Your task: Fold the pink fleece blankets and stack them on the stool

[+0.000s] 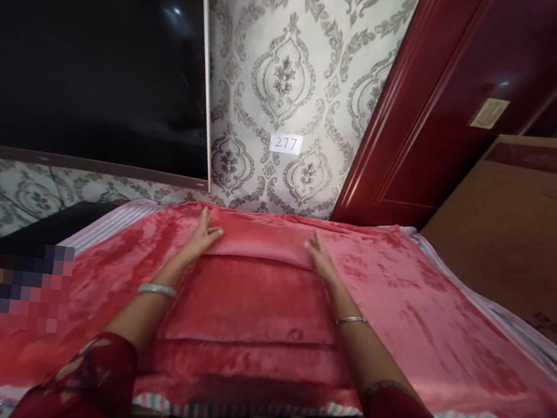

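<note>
A folded red plush cloth (pixel 252 306) lies in the middle of a red plush blanket (pixel 398 303) spread over the surface. Its far end is turned over into a smooth, paler flap (pixel 262 237). My left hand (pixel 204 234) rests at the left end of this flap, thumb and fingers apart. At the flap's right end, my right hand (pixel 321 254) touches it with the fingers spread. Nothing shows gripped in either hand. Cloth and blanket are so alike in colour that some of the cloth's edges are hard to make out.
Behind the blanket is a patterned wall (pixel 283 82) with a paper label (pixel 286 143) reading 277. A large dark screen (pixel 89 60) is at the left. On the right stand a dark red door frame (pixel 419 118) and a large cardboard box (pixel 522 230). The blanket's edge is striped.
</note>
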A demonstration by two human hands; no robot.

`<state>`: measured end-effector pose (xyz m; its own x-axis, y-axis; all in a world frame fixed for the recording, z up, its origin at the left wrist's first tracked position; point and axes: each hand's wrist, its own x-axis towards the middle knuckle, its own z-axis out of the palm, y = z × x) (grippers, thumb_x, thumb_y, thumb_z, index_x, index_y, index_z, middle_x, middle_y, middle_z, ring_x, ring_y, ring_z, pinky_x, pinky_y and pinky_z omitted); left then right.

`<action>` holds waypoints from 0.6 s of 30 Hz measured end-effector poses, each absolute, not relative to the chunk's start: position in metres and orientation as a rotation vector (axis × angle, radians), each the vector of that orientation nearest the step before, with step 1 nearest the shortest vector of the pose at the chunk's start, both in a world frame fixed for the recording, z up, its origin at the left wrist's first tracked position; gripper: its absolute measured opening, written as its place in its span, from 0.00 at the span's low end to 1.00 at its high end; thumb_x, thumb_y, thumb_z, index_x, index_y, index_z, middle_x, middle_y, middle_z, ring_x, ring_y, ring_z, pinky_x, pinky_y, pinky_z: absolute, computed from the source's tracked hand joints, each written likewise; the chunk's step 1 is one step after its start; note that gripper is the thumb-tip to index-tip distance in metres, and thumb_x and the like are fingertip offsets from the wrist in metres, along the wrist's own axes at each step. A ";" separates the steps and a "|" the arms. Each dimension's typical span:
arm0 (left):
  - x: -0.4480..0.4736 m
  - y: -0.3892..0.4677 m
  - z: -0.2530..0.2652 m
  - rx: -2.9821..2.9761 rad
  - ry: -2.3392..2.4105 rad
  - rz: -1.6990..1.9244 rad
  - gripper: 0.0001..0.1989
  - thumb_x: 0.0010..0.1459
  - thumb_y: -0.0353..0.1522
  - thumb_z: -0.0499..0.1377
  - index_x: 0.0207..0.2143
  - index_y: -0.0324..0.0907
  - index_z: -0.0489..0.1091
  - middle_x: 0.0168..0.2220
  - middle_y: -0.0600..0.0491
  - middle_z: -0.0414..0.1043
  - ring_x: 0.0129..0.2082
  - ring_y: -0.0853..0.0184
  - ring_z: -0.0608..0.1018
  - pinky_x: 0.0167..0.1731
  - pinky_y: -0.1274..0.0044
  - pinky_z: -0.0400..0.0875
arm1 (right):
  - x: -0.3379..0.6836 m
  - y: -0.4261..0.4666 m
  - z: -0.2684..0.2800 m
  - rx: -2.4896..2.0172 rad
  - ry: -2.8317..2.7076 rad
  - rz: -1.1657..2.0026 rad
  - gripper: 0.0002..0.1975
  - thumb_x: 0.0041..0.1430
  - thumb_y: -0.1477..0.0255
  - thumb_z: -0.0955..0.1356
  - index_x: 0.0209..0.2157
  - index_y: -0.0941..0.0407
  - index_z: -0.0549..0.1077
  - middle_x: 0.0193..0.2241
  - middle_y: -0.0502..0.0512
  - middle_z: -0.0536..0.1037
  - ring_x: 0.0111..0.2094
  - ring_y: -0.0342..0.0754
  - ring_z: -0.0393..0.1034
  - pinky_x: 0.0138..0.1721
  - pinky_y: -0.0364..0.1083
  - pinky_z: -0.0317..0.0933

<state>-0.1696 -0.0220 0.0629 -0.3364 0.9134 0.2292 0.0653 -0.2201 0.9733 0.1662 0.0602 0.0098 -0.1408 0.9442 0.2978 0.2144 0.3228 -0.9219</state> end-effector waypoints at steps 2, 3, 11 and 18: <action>-0.161 -0.019 0.047 1.316 1.457 1.603 0.28 0.45 0.29 0.67 0.51 0.47 0.72 0.62 0.47 0.68 0.64 0.52 0.66 0.64 0.61 0.56 | 0.155 0.058 -0.006 -1.156 -1.818 0.752 0.33 0.54 0.63 0.69 0.62 0.51 0.67 0.63 0.60 0.66 0.67 0.57 0.54 0.66 0.61 0.49; -0.159 -0.019 0.041 1.360 1.486 1.584 0.23 0.45 0.29 0.67 0.46 0.47 0.74 0.58 0.48 0.72 0.66 0.52 0.64 0.66 0.62 0.52 | 0.151 0.056 -0.013 -1.188 -1.920 0.659 0.33 0.53 0.66 0.70 0.62 0.52 0.67 0.64 0.61 0.66 0.68 0.58 0.52 0.67 0.62 0.46; -0.158 -0.035 0.038 1.583 1.606 1.429 0.13 0.48 0.30 0.66 0.39 0.49 0.77 0.50 0.54 0.79 0.64 0.54 0.67 0.66 0.69 0.52 | 0.149 0.041 -0.022 -1.237 -2.112 0.335 0.35 0.53 0.73 0.69 0.65 0.55 0.64 0.66 0.62 0.62 0.68 0.59 0.51 0.67 0.61 0.46; -0.193 -0.090 0.013 1.550 1.871 1.532 0.17 0.43 0.31 0.65 0.39 0.46 0.77 0.57 0.46 0.74 0.63 0.50 0.67 0.66 0.65 0.52 | 0.217 -0.015 -0.040 -1.233 -1.751 0.478 0.20 0.56 0.66 0.65 0.49 0.54 0.78 0.53 0.59 0.77 0.56 0.56 0.69 0.60 0.58 0.59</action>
